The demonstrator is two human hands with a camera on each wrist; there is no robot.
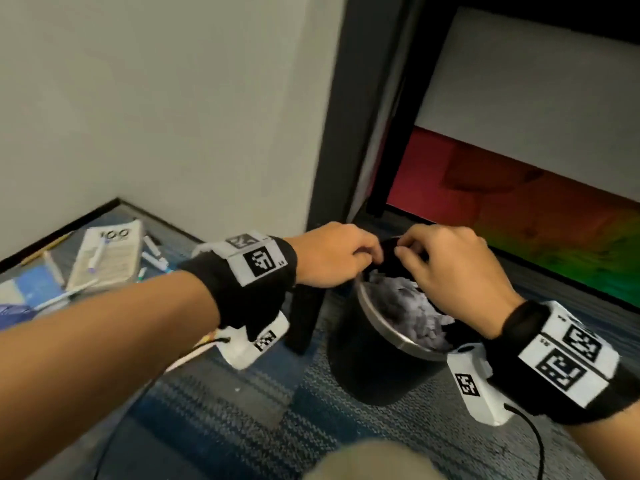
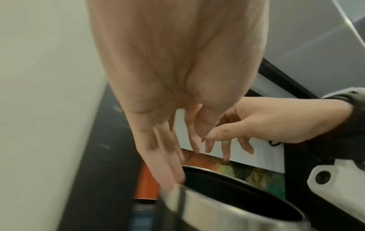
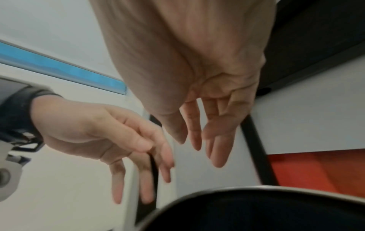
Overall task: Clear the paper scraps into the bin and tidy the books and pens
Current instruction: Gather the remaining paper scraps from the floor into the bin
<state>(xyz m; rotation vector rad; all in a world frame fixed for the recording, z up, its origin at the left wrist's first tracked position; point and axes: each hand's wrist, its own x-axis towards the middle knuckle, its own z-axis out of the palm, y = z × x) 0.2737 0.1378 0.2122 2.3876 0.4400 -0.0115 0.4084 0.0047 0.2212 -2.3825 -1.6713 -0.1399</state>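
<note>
The left hand and right hand hover side by side over the far rim of the round black bin, fingers loosely spread and holding nothing. Far left on the woven blue carpet, slim pens lie strewn around flat books. Crumpled white paper scraps fill the steel-rimmed bin.

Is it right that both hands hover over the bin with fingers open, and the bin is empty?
Not quite. The head view shows the bin already filled with crumpled paper scraps. The rest holds: left hand and right hand hover above it, fingers open.
</note>
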